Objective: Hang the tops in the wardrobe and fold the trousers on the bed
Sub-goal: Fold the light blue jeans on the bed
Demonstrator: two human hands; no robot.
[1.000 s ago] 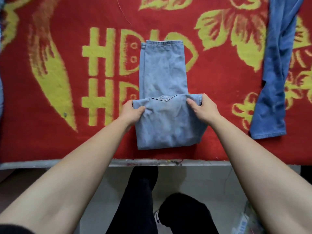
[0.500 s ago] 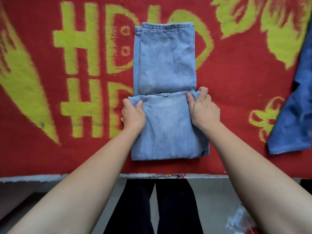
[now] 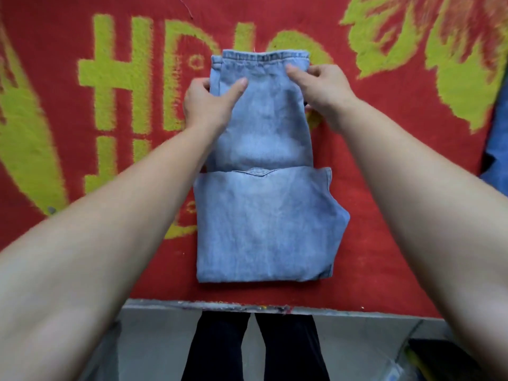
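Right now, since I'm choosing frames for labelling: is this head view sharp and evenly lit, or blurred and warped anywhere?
Head view: soft, even light, no glare; the light blue jeans, left hand and right hand read clearly, slightly soft; the pattern on the red blanket smears toward the edges; wide-angle distortion swells the forearms.

Faded light-blue denim trousers (image 3: 264, 221) on red blanket (image 3: 49, 37) w/ yellow-green motifs, maybe floral; darker-blue cloth (image 3: 499, 149).
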